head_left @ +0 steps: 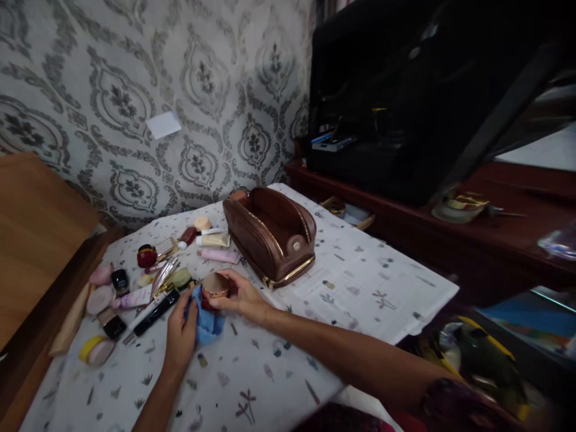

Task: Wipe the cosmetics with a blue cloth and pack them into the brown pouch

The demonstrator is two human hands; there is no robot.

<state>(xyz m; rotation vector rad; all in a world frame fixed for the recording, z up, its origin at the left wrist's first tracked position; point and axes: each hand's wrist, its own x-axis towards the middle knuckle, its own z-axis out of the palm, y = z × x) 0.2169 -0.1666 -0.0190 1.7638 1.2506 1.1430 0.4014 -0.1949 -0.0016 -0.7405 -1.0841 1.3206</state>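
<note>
My right hand (245, 298) grips a round cosmetic jar (215, 284) with a shiny rose-gold lid, held just above the printed cloth. Bunched in my left hand (182, 333) is a blue cloth (207, 324), pressed against the jar's side. The jar's lower body is mostly covered by the cloth and my fingers. Behind the hands stands a brown toiletry bag (270, 234), its zipped top wide apart and its inside dark. A black tube (156, 312) and a small jar with a greenish lid (182, 279) lie close to my left hand.
Several cosmetics spread leftward, among them a dark red jar (146, 256), a pink tube (220, 255) and a yellow-rimmed jar (96, 350). A patterned white cloth (360, 288) covers the table. At right, a dark red cabinet (517, 198) carries a large black television (396, 102).
</note>
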